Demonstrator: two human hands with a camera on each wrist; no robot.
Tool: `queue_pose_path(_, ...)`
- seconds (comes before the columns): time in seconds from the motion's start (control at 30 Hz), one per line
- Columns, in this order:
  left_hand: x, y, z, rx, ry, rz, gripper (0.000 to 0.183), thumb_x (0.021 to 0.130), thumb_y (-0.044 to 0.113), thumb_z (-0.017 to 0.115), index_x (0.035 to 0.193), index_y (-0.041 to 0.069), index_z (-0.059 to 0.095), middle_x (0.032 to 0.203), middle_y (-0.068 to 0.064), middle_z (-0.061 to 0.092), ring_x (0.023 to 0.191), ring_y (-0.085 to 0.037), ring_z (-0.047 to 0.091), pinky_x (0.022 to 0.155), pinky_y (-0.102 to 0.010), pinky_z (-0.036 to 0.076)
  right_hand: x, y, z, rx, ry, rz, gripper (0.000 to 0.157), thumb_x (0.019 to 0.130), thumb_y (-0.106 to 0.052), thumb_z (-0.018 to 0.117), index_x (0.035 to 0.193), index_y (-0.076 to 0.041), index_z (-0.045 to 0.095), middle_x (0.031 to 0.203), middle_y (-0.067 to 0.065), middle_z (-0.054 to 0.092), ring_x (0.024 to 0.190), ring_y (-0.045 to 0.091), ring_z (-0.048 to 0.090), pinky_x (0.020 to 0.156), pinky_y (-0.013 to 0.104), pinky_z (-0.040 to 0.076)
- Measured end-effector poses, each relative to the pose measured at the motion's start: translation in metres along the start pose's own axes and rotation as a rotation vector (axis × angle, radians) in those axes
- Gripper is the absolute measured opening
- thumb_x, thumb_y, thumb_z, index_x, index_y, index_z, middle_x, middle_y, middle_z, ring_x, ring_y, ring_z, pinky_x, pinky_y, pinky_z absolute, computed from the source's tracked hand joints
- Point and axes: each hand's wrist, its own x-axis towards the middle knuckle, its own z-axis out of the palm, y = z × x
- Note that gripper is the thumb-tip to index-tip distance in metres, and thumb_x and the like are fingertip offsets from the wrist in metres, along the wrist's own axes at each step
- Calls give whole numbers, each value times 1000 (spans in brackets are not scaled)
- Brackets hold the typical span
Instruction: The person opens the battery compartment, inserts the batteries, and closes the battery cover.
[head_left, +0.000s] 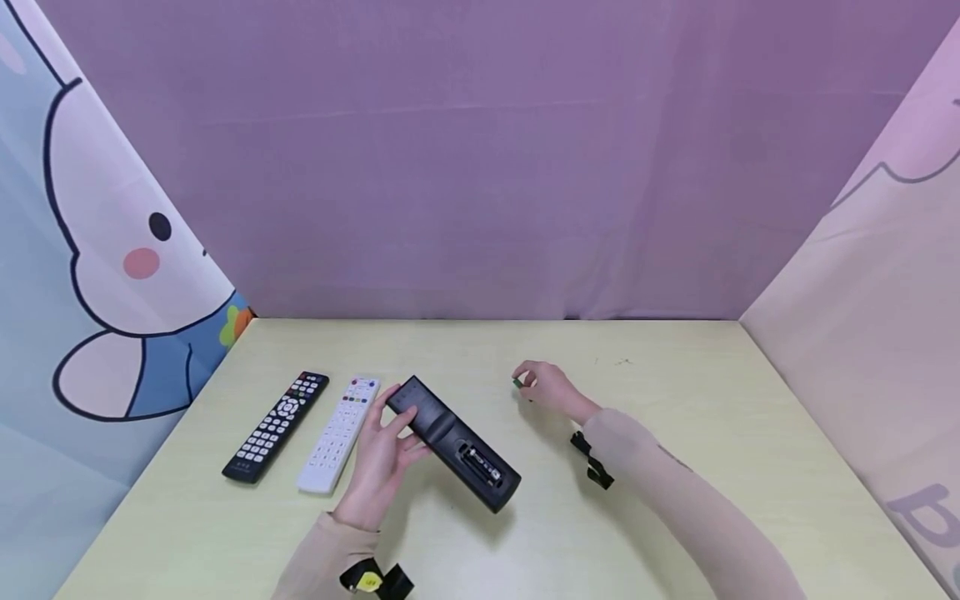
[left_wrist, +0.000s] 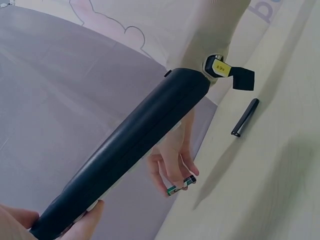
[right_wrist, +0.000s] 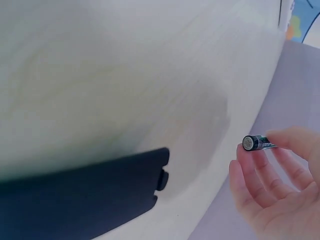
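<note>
My left hand (head_left: 378, 458) grips a black remote control (head_left: 450, 442) by its upper end, tilted above the table with its back up. Its battery compartment (head_left: 480, 462) is uncovered, and a battery appears to lie inside. In the left wrist view the remote (left_wrist: 125, 145) is seen from its side, with fingertips at the lower left. To the right of the remote, my right hand (head_left: 551, 389) pinches a small green and black battery (right_wrist: 257, 142) between thumb and fingers, raised off the table. A black battery cover (left_wrist: 245, 117) lies on the table below the right forearm.
On the left of the pale table (head_left: 675, 358) lie a black remote with white buttons (head_left: 277, 425) and a white remote (head_left: 341, 433), side by side. A purple cloth (head_left: 480, 167) stands behind the table, with printed cloths at both sides.
</note>
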Motion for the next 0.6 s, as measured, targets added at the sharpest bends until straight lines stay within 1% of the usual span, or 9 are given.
queue_pose_path(0.23,0,0,0,0,9,-3,47,90,2,40,133,18,29,119,-22,39,74,-24,63,67,-37,54,-9,-7,0,62,-3,-6,26,81,-1,59,106,-2,58,83,7,58,66,15,54,54,24,47)
queue_pose_path(0.43,1,-1,-1,-13,9,-7,46,90,2,40,131,19,30,119,-23,39,74,-24,63,68,-37,54,-17,-10,1,125,-4,-65,26,81,0,59,106,1,57,81,7,59,65,13,55,54,23,47)
queue_pose_path(0.6,2,-2,-2,-19,3,-2,45,90,1,40,131,19,30,119,-23,38,74,-25,63,67,-38,54,-25,-14,1,153,27,-104,25,80,-2,59,105,0,58,78,5,60,62,13,55,54,23,48)
